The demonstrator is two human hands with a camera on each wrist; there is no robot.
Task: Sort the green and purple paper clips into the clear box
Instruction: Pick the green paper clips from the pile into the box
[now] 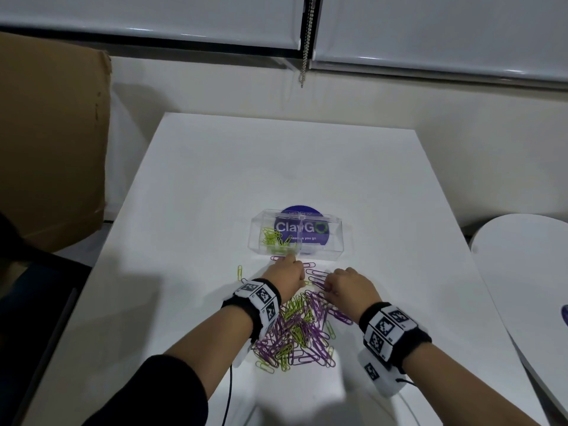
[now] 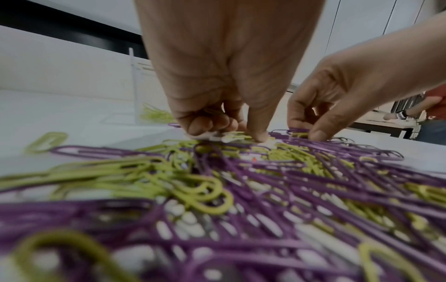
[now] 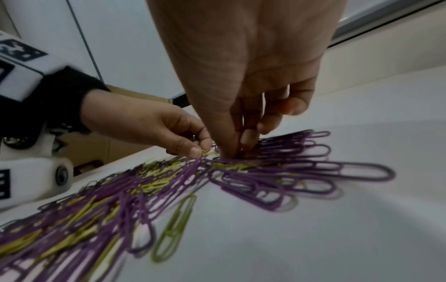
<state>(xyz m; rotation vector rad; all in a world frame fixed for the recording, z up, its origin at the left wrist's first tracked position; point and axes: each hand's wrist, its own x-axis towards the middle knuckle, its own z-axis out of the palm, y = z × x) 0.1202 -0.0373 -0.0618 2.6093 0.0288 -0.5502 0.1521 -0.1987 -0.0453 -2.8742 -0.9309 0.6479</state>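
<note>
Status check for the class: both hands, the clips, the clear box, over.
Left hand pinching green clips at pile edge. Right hand pinching purple clips. Clear box: green in left compartment, right looks empty. Nothing blocking.

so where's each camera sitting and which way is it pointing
Head: on the person's head, looking forward and down at the clear box and table; both forearms show.
Left wrist: low over the clip pile, looking along the left hand.
Right wrist: low, looking along the right hand.
Shared: both wrist views catch the other hand too.
</note>
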